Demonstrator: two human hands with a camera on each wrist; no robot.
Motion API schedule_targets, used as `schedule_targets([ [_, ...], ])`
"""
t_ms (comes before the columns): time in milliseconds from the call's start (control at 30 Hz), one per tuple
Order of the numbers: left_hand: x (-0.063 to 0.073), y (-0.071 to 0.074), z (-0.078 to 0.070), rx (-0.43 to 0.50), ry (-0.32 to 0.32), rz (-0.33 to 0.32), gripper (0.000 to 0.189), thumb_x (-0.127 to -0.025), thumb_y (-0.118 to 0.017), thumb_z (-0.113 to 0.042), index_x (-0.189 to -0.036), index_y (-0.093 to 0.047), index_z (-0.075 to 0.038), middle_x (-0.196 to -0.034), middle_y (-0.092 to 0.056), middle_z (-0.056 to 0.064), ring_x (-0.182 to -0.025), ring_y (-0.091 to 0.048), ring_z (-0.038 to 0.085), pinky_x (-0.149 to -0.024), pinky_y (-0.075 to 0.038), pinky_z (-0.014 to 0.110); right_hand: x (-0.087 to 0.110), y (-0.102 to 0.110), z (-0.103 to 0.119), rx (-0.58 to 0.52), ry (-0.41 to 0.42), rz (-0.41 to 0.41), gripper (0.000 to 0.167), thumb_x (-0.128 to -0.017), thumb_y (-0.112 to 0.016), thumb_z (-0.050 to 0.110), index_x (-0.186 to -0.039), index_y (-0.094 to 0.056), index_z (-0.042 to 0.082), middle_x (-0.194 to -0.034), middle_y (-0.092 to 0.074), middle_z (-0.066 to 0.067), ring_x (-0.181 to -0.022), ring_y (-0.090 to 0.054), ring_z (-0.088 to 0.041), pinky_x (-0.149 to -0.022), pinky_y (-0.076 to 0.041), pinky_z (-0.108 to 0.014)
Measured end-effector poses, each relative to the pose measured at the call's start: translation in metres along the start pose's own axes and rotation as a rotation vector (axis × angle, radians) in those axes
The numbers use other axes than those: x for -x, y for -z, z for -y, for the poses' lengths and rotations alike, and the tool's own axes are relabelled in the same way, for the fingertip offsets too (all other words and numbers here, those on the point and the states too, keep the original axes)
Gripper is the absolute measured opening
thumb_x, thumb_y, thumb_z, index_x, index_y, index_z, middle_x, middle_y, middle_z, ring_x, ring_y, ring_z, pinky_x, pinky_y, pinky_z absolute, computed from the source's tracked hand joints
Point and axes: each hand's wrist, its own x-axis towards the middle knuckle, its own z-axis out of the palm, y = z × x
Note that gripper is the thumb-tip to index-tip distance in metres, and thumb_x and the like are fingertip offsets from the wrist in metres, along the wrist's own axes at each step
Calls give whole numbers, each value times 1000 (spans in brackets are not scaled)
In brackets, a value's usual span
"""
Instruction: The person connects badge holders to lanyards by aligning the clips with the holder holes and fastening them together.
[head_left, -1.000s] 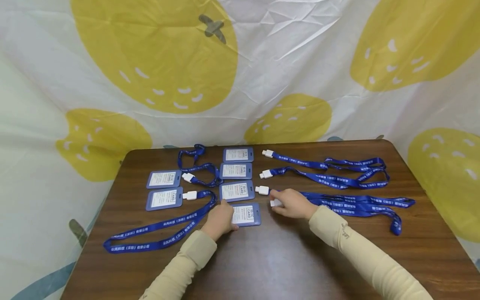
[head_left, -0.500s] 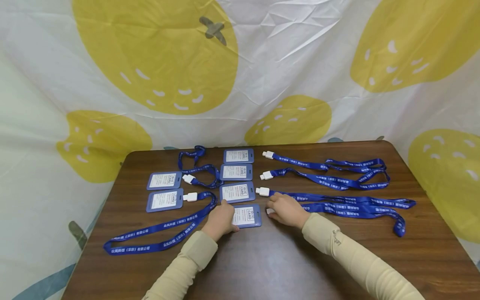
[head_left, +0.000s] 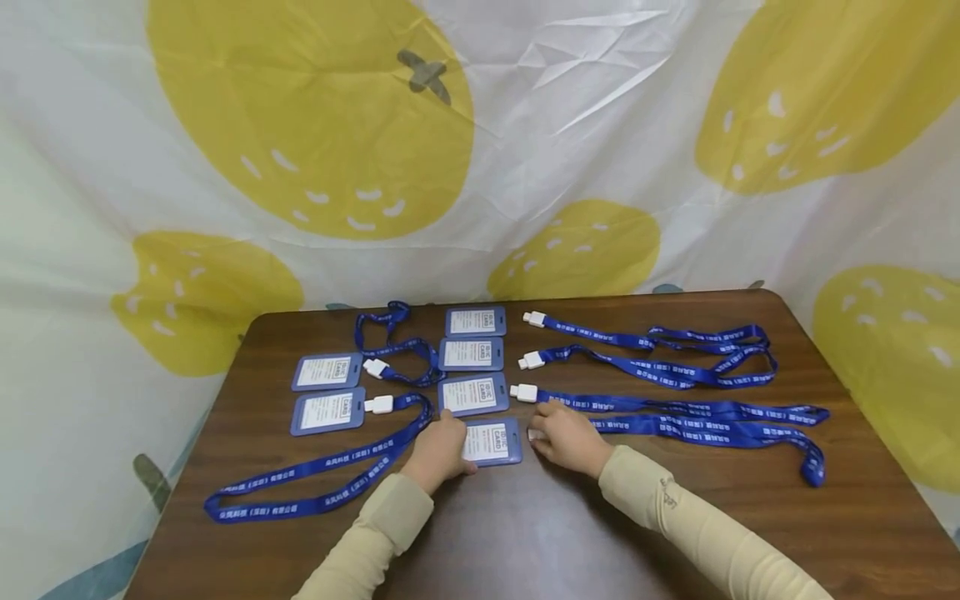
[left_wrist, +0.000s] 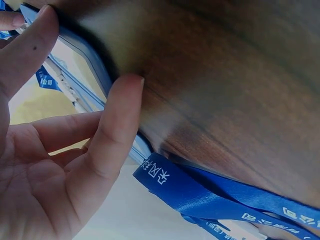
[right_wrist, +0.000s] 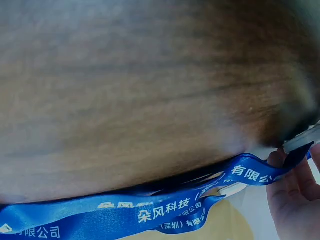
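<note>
Brown wood-grain surface (head_left: 487, 542), supporting the frontmost blue rectangular plastic card holder (head_left: 492, 443). Blue printed-ribbon lanyard (head_left: 697, 430), extending to the holder's right. Left hand (head_left: 438, 451), gripping the holder's left end between thumb and fingers. Right hand (head_left: 568, 438), just right of the holder, pinching the lanyard's white plastic clip (head_left: 535, 434).

"ID/IC CARD" is printed on the badges (head_left: 474, 394), and "朵风科技(深圳)有限公司" in white along the blue lanyards (right_wrist: 125, 220).
</note>
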Motion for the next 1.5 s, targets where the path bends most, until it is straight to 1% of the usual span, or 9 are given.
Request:
schedule_targets([
  [200,2,-4,-1,6,-4,-21,46,-56,-85,-33,-75,-60,1,-93,-54,22,-62,-56,27,-54,-48,39,5,-2,0,-26,-29,22,17,-74,-73,21,-84,-67,9,-79,-55,1,-74,-53,-16,-64,-47,-30],
  [333,3,-7,0,5,0,-30,47,-55,-86,-32,-76,-60,1,-92,-54,22,-62,-56,27,-53,-48,39,7,-3,-1,-12,-22,-1,18,-76,-72,20,-89,-68,9,-82,-59,0,-77,-56,-17,-69,-48,-32],
  [533,0,-7,1,-2,1,-65,47,-53,-87,-32,-74,-60,0,-89,-54,21,-62,-57,28,-53,-48,39,4,-5,-3,19,24,-63,11,-74,-73,18,-83,-71,11,-76,-56,2,-70,-55,-15,-62,-47,-29],
  [700,0,-8,2,-4,0,-64,46,-53,-87,-32,-73,-59,-1,-93,-55,23,-62,-56,28,-52,-48,39,1,-8,1,37,70,-66,10,-68,-72,14,-77,-69,11,-72,-53,1,-66,-51,-16,-57,-44,-28],
  [900,0,-9,2,-7,-8,-72,46,-53,-86,-33,-72,-59,-1,-87,-52,19,-61,-56,27,-52,-47,39,-9,-9,3,54,111,-36,9,-62,-69,11,-65,-61,11,-68,-51,0,-63,-48,-17,-59,-41,-28],
  [1033,0,-9,2,-13,-14,-77,47,-53,-86,-33,-73,-59,0,-85,-52,19,-61,-56,28,-52,-48,39,-13,-9,4,75,100,1,10,-63,-69,11,-62,-59,12,-67,-51,0,-64,-47,-18,-60,-41,-29],
  [1200,0,-8,3,-33,-40,-79,46,-54,-86,-34,-71,-59,0,-86,-53,19,-62,-56,28,-55,-49,39,-14,-6,7,81,94,23,8,-66,-71,12,-66,-63,10,-69,-51,-1,-65,-47,-18,-60,-42,-28],
  [1367,0,-6,3,-40,-63,-73,46,-54,-86,-33,-72,-61,1,-81,-51,15,-63,-57,27,-57,-49,38,-13,-7,7,54,118,0,7,-69,-72,10,-69,-65,9,-69,-53,-1,-66,-49,-18,-61,-43,-28],
  [1500,-1,-6,3,-27,-63,-69,47,-54,-86,-31,-73,-61,2,-83,-51,15,-65,-57,28,-59,-49,38,-12,-7,5,32,144,-9,10,-74,-71,9,-68,-63,10,-69,-52,0,-66,-49,-18,-61,-44,-27],
])
